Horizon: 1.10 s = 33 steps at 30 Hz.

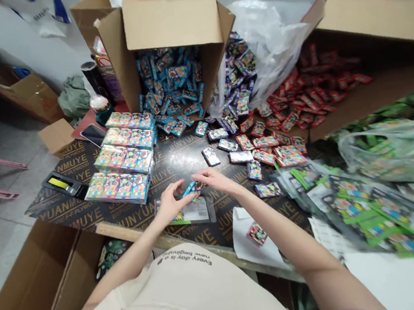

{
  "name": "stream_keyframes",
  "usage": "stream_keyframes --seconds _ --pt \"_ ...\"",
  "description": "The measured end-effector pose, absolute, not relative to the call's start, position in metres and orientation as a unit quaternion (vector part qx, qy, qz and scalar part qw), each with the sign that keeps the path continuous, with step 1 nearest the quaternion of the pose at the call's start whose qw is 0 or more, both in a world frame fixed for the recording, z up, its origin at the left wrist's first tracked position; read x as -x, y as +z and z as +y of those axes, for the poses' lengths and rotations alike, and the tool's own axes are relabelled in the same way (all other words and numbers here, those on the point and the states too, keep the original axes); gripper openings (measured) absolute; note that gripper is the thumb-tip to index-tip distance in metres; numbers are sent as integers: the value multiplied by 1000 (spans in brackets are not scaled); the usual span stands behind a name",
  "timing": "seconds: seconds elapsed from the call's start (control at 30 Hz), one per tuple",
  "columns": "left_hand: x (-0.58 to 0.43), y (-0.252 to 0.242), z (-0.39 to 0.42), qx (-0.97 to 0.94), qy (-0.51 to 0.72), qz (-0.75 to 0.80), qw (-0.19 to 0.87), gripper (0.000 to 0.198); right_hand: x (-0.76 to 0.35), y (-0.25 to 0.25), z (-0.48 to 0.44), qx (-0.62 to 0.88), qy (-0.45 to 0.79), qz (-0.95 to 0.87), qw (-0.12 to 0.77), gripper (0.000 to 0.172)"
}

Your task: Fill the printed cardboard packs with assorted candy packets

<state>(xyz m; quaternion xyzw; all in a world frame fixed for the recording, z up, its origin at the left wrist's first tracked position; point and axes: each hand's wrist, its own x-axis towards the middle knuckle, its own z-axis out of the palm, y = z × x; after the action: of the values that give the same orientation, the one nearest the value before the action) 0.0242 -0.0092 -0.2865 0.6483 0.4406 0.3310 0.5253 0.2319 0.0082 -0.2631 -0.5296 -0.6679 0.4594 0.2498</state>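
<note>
A small blue printed packet [190,191] is held low over the table between my two hands. My left hand [170,200] curves round its left side, with thumb and fingers closed on it. From the right, my right hand [215,180] pinches its upper end. Under them a clear plastic bag [201,212] with a green edge lies flat, partly hidden by my left hand. Loose purple packets, one of them [211,156] showing its pale side, lie just beyond. Left of my hands stand stacked rows of multicoloured packets [117,184] in clear wrapping.
Open cartons hold blue packets [169,80] and red packets [308,95]; purple packets [237,68] spill from a plastic bag between them. Green-edged bags [367,202] pile up on the right. A black tray [64,186] and a phone [94,134] lie left. An open carton [27,277] stands below the table's left edge.
</note>
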Motion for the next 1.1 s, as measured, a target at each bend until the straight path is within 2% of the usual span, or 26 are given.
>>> stream_keyframes --seconds 0.03,0.1,0.17,0.23,0.27,0.37,0.43,0.5,0.6,0.67,0.83,1.1 --pt "-30 -285 -11 -616 302 425 591 43 -233 -258 -6 519 487 -652 263 53" --pt "-41 -282 -19 -542 266 409 684 38 -233 -251 -32 534 463 -633 317 52" --pt "-47 -281 -27 -467 276 419 728 41 -232 -248 -56 554 379 -643 368 69" --pt "-49 -280 -35 -414 289 427 750 41 -229 -248 -76 555 286 -688 370 92" --pt "-49 -280 -38 -403 286 426 758 41 -227 -250 -86 550 251 -713 356 95" --pt "-45 -281 -44 -447 262 403 754 43 -222 -256 -106 549 168 -747 335 76" --pt "-40 -284 -43 -544 268 389 694 48 -224 -261 -114 564 117 -739 350 66" --pt "-32 -290 -41 -691 271 376 555 56 -232 -268 -120 590 69 -715 368 65" --pt "-24 -303 -38 -872 182 326 316 86 -247 -280 -127 630 37 -692 349 67" --pt "-22 -312 -38 -920 107 296 233 101 -255 -288 -132 642 43 -704 301 68" --pt "-27 -317 -36 -942 80 275 174 103 -257 -294 -141 653 56 -724 214 66" --pt "-27 -297 -29 -946 115 248 177 111 -262 -288 -144 577 166 -758 254 79"
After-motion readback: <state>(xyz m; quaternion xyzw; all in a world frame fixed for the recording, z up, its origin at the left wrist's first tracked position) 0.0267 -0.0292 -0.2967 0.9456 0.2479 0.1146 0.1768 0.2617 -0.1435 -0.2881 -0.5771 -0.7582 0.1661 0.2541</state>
